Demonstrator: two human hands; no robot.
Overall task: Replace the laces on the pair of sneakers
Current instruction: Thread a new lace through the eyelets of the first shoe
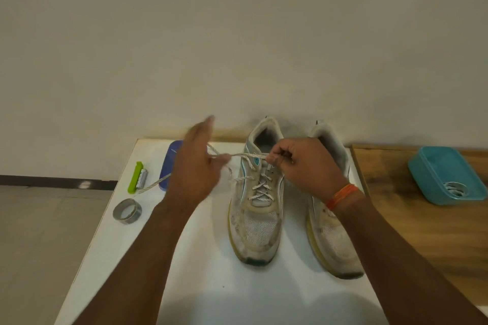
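Note:
Two worn white sneakers stand side by side on a white table (206, 285), toes toward me. The left sneaker (257, 208) carries a speckled white lace (248, 155) crossed through its eyelets. My right hand (301, 166) pinches one lace end over the sneaker's tongue. My left hand (195, 166) is blurred, with the lace running across its fingers; the other lace end trails left over the table. The right sneaker (332, 240) is partly hidden by my right forearm, and its lacing cannot be seen.
A blue case (169, 163), a green tool (135, 177) with a small battery beside it, and a roll of grey tape (127, 211) lie at the table's left. A teal tray (446, 174) holding coiled laces sits on the wooden counter (422, 232) to the right. A wall stands close behind.

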